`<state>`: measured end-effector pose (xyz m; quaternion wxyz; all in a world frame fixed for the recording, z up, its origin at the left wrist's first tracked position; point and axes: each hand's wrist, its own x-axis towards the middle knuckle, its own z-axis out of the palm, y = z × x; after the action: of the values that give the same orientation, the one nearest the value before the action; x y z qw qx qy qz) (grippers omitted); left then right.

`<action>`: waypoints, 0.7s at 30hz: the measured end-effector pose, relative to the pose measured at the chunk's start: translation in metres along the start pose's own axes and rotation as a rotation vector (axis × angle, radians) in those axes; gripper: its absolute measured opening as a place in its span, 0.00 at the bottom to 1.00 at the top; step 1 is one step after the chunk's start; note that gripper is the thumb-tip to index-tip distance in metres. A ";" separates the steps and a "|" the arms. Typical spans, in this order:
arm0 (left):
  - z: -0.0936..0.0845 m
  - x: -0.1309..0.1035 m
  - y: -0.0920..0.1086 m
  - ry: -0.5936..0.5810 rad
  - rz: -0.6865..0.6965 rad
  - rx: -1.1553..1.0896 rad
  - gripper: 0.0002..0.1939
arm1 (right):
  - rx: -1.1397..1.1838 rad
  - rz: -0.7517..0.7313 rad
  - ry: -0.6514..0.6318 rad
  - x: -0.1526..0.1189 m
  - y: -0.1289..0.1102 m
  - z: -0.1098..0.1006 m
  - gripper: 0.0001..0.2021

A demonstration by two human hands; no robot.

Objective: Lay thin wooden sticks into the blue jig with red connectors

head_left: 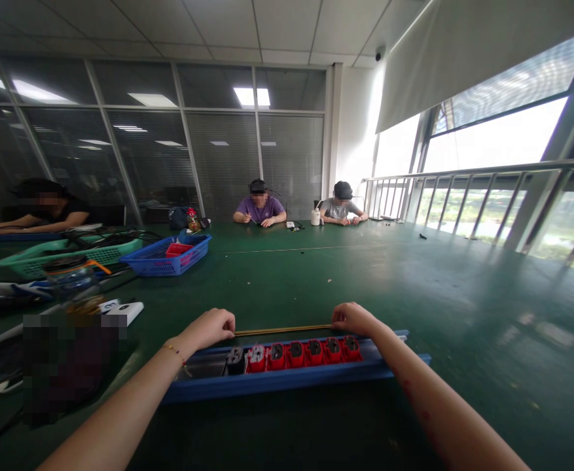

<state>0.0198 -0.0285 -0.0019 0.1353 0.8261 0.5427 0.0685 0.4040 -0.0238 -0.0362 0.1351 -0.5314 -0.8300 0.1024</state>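
Note:
A thin yellow cord [283, 330], seemingly doubled, runs taut and nearly level between my two hands. My left hand [216, 325] pinches its left end, fingers closed. At the other end, my right hand [354, 318] is closed on it in the same way. Just below the cord lies a long blue channel [287, 379] with raised sides. Several red blocks [295, 353] with dark tops stand in a row inside it, and a black block [235, 358] sits at the row's left end. My right forearm crosses the channel's right end; my left wrist is over its left part.
On the left are a blue basket [188, 258] holding a red container, a green basket [31, 263] with dark cables, a jar [73, 281] and a white device [128, 313]. Across the green table [287, 288] sit two people, with another person at far left.

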 end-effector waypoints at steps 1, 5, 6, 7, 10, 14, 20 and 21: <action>-0.002 -0.003 0.003 0.010 0.002 -0.003 0.08 | -0.001 -0.001 0.000 0.000 0.000 0.000 0.09; -0.018 -0.026 0.025 0.028 0.046 -0.047 0.13 | -0.008 -0.011 0.003 -0.001 0.000 0.000 0.09; -0.022 -0.034 0.032 0.030 0.056 -0.058 0.15 | -0.011 -0.014 0.004 -0.001 0.000 0.000 0.09; -0.025 -0.043 0.038 0.029 0.070 -0.063 0.16 | -0.014 -0.017 0.005 -0.001 0.000 0.000 0.09; -0.031 -0.067 0.053 0.015 0.073 -0.069 0.17 | -0.022 -0.023 0.008 -0.001 -0.001 0.000 0.09; -0.028 -0.084 0.054 0.012 0.068 -0.082 0.12 | -0.030 -0.024 0.009 -0.001 -0.002 0.000 0.09; -0.022 -0.088 0.050 0.017 0.062 -0.052 0.12 | -0.040 -0.020 0.010 -0.002 -0.003 -0.001 0.10; -0.022 -0.089 0.051 0.014 0.061 -0.047 0.13 | -0.042 -0.019 0.009 -0.002 -0.003 -0.002 0.10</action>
<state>0.0231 -0.1258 0.0371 0.1490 0.8384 0.5163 0.0911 0.4025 -0.0272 -0.0340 0.1285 -0.5269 -0.8362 0.0814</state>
